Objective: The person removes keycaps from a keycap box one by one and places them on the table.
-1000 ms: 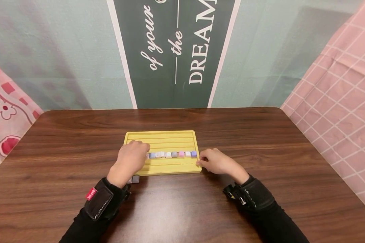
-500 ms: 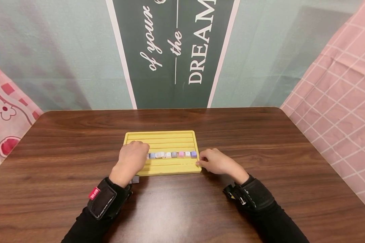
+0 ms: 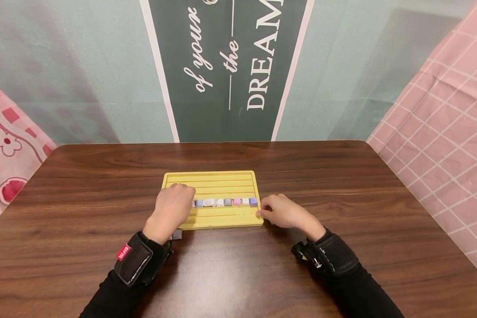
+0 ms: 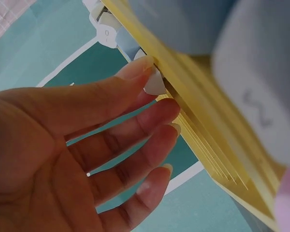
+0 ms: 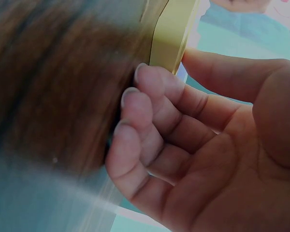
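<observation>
A yellow tray [image 3: 218,221] with long grooves lies on the table. One groove bears a row of keycaps [image 3: 228,202] in white, grey, pink and purple, running to the tray's right end. My left hand [image 3: 172,205] is over the tray's left part. In the left wrist view, its thumb and index finger pinch a white keycap [image 4: 155,84] at the groove, beside a blue-grey keycap [image 4: 127,44]; the other fingers are loosely bent. My right hand [image 3: 282,211] holds the tray's right end, the thumb on the rim [image 5: 182,50] and the fingers curled against its side.
A grey keycap [image 3: 177,234] lies on the wooden table [image 3: 238,274] by the tray's near left corner, with another partly hidden by the left wrist. Blurred keycaps [image 4: 256,92] fill the left wrist view's near right. A printed cloth [image 3: 226,123] hangs behind the table.
My left wrist has shifted slightly to the right over the tray, while its fingers stay at the left end of the row. The right hand and the tray have not moved.
</observation>
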Available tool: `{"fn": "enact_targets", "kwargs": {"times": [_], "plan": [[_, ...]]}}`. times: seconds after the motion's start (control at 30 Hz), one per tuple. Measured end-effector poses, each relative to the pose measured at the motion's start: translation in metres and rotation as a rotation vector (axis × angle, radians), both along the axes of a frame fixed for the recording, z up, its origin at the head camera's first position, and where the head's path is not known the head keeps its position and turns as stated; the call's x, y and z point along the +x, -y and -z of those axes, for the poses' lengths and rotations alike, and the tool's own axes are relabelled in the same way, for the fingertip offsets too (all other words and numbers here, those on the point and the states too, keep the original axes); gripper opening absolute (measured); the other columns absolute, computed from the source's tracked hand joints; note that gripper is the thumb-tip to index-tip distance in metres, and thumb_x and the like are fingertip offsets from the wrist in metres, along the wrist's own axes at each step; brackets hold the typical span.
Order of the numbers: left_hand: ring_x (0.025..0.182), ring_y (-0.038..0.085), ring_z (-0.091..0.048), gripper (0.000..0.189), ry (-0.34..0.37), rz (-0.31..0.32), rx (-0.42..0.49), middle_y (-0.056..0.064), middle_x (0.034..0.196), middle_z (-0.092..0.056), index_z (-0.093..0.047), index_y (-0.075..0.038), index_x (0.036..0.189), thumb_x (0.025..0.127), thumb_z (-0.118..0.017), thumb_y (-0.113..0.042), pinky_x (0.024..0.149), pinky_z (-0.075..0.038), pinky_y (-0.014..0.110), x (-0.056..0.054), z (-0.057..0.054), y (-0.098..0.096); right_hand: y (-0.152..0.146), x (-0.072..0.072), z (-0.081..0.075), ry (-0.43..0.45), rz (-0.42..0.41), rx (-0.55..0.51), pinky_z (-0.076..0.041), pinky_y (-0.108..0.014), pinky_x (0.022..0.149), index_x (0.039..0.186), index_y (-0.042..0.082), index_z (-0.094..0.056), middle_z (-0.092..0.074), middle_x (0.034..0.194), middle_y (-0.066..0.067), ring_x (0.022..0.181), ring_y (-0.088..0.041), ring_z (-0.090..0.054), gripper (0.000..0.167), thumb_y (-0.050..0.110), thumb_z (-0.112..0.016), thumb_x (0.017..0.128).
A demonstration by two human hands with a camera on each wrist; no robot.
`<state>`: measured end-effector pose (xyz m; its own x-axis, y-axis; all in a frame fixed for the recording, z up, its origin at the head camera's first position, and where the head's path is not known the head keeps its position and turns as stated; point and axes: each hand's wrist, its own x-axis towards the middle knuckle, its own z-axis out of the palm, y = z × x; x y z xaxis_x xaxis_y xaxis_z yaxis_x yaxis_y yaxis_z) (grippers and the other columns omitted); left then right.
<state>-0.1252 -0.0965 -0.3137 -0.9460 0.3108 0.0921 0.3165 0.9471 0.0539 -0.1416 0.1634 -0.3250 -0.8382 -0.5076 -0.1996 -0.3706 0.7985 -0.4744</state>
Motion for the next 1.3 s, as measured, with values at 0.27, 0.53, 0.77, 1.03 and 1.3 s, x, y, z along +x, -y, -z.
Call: {"fn": "enact_targets", "kwargs": {"times": [0.27, 0.53, 0.77, 1.03, 1.3], "plan": [[0.052, 0.016, -0.044, 0.014, -0.012, 0.003, 0.003, 0.008, 0.059, -0.051, -0.062, -0.003, 0.070, 0.081, -0.059, 0.005, 0.043, -0.037, 0.031, 0.000, -0.002, -0.001, 0.001, 0.000, -0.001, 0.021, 0.014, 0.002, -0.033, -0.024, 0.048, 0.066, 0.010, -0.054, -0.043, 0.056, 0.002, 0.049, -0.010, -0.040, 0.025, 0.017, -0.059, 0.089], [0.052, 0.016, -0.044, 0.020, 0.013, 0.005, 0.000, 0.007, 0.057, -0.049, -0.058, -0.004, 0.065, 0.080, -0.056, 0.009, 0.043, -0.036, 0.030, 0.001, -0.005, 0.000, 0.000, 0.000, -0.001, -0.004, -0.009, -0.004, -0.032, -0.023, 0.048, 0.064, 0.010, -0.054, -0.042, 0.055, 0.003, 0.048, -0.009, -0.039, 0.026, 0.015, -0.059, 0.089], [0.052, 0.013, -0.035, 0.023, 0.007, 0.026, -0.004, 0.004, 0.054, -0.043, -0.055, -0.004, 0.063, 0.081, -0.056, 0.010, 0.043, -0.030, 0.026, 0.004, -0.006, 0.002, 0.000, 0.000, -0.002, -0.007, -0.014, -0.012, -0.033, -0.024, 0.049, 0.064, 0.010, -0.053, -0.042, 0.055, 0.003, 0.048, -0.009, -0.040, 0.026, 0.016, -0.059, 0.089], [0.054, 0.014, -0.027, 0.026, 0.023, 0.045, 0.039, 0.004, 0.053, -0.039, -0.048, -0.007, 0.062, 0.082, -0.059, 0.005, 0.046, -0.024, 0.026, 0.009, -0.008, 0.006, 0.000, 0.001, -0.001, -0.003, -0.015, -0.017, -0.033, -0.024, 0.049, 0.064, 0.010, -0.053, -0.042, 0.055, 0.003, 0.048, -0.009, -0.039, 0.026, 0.015, -0.059, 0.089], [0.056, 0.014, -0.028, 0.031, 0.121, 0.037, 0.066, -0.001, 0.056, -0.030, -0.044, -0.011, 0.061, 0.081, -0.068, -0.007, 0.050, -0.024, 0.028, 0.015, -0.012, 0.008, 0.000, 0.001, -0.001, -0.008, -0.022, -0.019, -0.033, -0.024, 0.049, 0.064, 0.010, -0.054, -0.042, 0.056, 0.004, 0.048, -0.009, -0.039, 0.026, 0.015, -0.059, 0.089]]}}
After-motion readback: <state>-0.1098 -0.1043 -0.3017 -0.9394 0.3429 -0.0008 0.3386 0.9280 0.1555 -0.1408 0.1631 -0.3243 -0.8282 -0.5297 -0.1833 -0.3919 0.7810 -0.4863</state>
